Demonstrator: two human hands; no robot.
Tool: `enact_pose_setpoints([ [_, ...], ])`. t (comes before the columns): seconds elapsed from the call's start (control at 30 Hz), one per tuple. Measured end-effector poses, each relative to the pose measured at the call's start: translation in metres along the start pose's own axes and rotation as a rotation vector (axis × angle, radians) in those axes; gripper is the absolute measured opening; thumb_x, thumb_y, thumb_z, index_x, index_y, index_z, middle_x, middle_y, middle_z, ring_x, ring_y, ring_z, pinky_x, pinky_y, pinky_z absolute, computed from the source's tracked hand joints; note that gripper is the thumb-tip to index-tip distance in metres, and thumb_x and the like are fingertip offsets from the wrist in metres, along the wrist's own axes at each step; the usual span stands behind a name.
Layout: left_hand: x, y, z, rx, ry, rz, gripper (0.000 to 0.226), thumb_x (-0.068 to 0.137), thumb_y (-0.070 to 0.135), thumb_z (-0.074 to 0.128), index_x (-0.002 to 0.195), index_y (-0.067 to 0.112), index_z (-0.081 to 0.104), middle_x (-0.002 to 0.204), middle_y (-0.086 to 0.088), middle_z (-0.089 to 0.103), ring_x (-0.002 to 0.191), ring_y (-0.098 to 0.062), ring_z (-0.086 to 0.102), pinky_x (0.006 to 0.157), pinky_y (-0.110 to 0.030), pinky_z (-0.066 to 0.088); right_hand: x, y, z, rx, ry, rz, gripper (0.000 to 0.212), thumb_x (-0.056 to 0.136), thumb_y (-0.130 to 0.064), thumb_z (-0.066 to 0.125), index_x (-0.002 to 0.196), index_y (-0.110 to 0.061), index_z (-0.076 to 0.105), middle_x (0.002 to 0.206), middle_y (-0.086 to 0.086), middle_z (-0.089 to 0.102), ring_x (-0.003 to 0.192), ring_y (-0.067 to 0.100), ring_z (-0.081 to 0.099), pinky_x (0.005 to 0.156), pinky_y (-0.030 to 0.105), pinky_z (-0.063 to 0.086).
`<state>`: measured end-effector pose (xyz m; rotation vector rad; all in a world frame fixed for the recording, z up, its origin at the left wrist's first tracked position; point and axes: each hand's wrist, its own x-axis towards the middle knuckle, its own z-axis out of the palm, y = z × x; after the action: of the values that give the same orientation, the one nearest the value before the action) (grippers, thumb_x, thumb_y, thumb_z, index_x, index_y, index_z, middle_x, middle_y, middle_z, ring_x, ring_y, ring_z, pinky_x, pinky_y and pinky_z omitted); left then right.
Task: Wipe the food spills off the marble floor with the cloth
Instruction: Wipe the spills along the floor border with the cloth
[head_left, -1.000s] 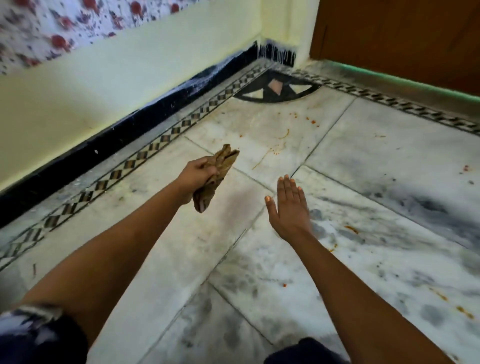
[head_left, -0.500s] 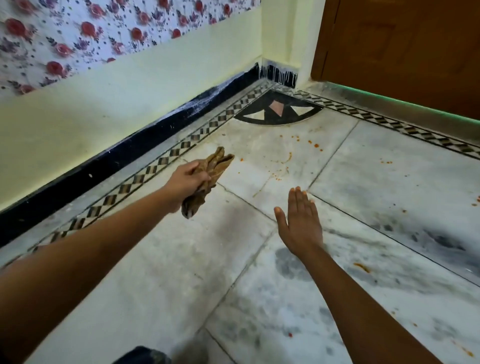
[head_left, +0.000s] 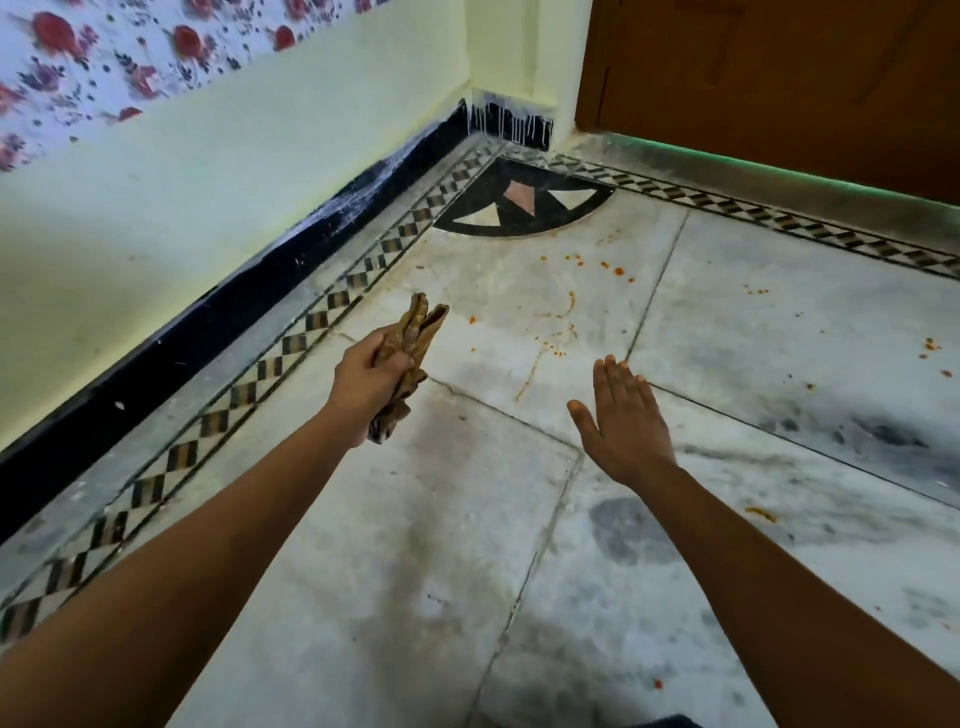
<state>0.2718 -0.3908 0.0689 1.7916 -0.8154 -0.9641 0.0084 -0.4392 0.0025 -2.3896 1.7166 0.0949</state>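
Left hand: the left hand has its fingers curled tight round a bunched brown cloth, which it holds up off the marble floor; one end of the cloth sticks out past the fingers toward the corner, the other hangs below the fist.
Right hand: the right hand is flat, its fingers straight and close together, and holds nothing; whether the palm touches the floor I cannot tell.
Cloth: in the left hand's grip, in the air, apart from the spills.
Spills: orange streaks and specks lie just beyond the right hand's fingertips and off to the right of the cloth's far end; more red-orange dots sit farther on, near the black corner inlay; scattered spots lie well to the right of the right hand, and one smear beside the right forearm.
Step in hand: bringing the cloth to the nearest streaks, as I judge it.
Doing it well: open the wad so a broad face meets the marble, press flat, and draw the spill inward rather than spreading it across the tile joint.
Risk: a tight wad would likely smear the streaks into the grout.
Progress: early, judging from the many spills in view.
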Motion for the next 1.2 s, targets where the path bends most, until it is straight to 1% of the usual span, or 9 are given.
enact_pose_setpoints([
  [0.13,0.012,-0.009,0.023,0.022,-0.037,0.026,0.028,0.089,0.005,0.052,0.109,0.023,0.060,0.066,-0.002,0.062,0.046,-0.017,0.055,0.045,-0.030,0.046,0.010,-0.001,0.014,0.013,-0.002,-0.009,0.072,0.095,-0.052,0.004,0.148,-0.005,-0.003,0.158,0.011,-0.006,0.145,0.019,-0.007,0.114,0.030,-0.010],
  [0.27,0.041,-0.019,0.045,0.113,-0.034,0.099,0.024,0.090,0.009,0.053,0.108,0.024,0.059,0.067,-0.005,0.063,0.045,-0.009,0.061,0.034,-0.021,0.040,0.034,0.003,0.040,0.035,0.009,0.017,0.080,0.086,-0.056,-0.004,0.148,-0.004,-0.004,0.158,0.012,-0.005,0.145,0.020,-0.007,0.114,0.030,-0.010],
  [0.43,0.106,-0.044,0.067,0.504,0.057,0.195,0.040,0.082,0.028,0.052,0.120,0.042,0.053,0.088,-0.004,0.070,0.082,-0.027,0.068,0.069,-0.043,0.057,0.076,0.002,0.073,0.070,0.000,0.094,0.068,0.097,-0.047,0.009,0.148,-0.003,-0.004,0.157,0.013,-0.006,0.145,0.022,-0.007,0.116,0.032,-0.007],
  [0.5,0.128,-0.050,0.078,0.730,0.122,0.273,0.045,0.085,0.029,0.050,0.130,0.038,0.047,0.107,-0.009,0.064,0.095,-0.033,0.061,0.081,-0.045,0.051,0.094,-0.001,0.085,0.093,0.046,0.125,0.076,0.088,-0.049,0.005,0.148,-0.003,-0.001,0.157,0.014,-0.003,0.145,0.024,-0.004,0.115,0.033,-0.006],
  [0.6,0.155,-0.059,0.092,0.845,0.168,0.293,0.048,0.089,0.030,0.049,0.136,0.033,0.042,0.117,-0.014,0.056,0.101,-0.039,0.056,0.082,-0.045,0.047,0.112,-0.002,0.100,0.135,0.086,0.188,0.079,0.086,-0.051,0.006,0.148,-0.002,0.001,0.157,0.015,-0.001,0.145,0.025,-0.002,0.115,0.034,-0.006],
  [0.8,0.178,-0.088,0.109,1.166,-0.091,0.348,0.073,0.078,0.065,0.023,0.143,0.032,0.032,0.155,-0.006,0.023,0.141,-0.029,0.018,0.105,-0.044,0.015,0.122,0.002,0.119,0.119,0.212,0.212,0.078,0.089,-0.052,0.010,0.147,0.000,0.014,0.155,0.019,0.014,0.144,0.029,0.012,0.116,0.038,0.002],
  [0.93,0.193,-0.093,0.112,1.222,-0.103,0.392,0.065,0.088,0.062,0.021,0.147,0.034,0.021,0.159,-0.001,0.009,0.146,-0.022,0.001,0.114,-0.048,-0.004,0.122,0.002,0.119,0.115,0.226,0.201,0.076,0.091,-0.051,0.012,0.147,0.000,0.013,0.155,0.018,0.013,0.144,0.029,0.012,0.116,0.038,0.003],
  [1.1,0.216,-0.080,0.143,1.165,-0.166,0.247,0.064,0.093,0.060,0.026,0.148,0.037,0.005,0.159,0.001,-0.003,0.146,-0.021,-0.005,0.114,-0.050,-0.006,0.121,0.002,0.118,0.121,0.239,0.208,0.074,0.092,-0.049,0.016,0.147,0.001,0.014,0.155,0.019,0.015,0.144,0.029,0.013,0.116,0.037,0.003],
  [1.2,0.195,-0.090,0.145,1.218,-0.232,0.361,0.067,0.090,0.063,0.021,0.148,0.037,0.001,0.159,0.002,-0.006,0.146,-0.021,-0.005,0.113,-0.049,-0.009,0.121,0.000,0.117,0.126,0.235,0.211,0.074,0.092,-0.049,0.015,0.147,0.000,0.015,0.155,0.019,0.015,0.144,0.029,0.013,0.116,0.037,0.003],
])
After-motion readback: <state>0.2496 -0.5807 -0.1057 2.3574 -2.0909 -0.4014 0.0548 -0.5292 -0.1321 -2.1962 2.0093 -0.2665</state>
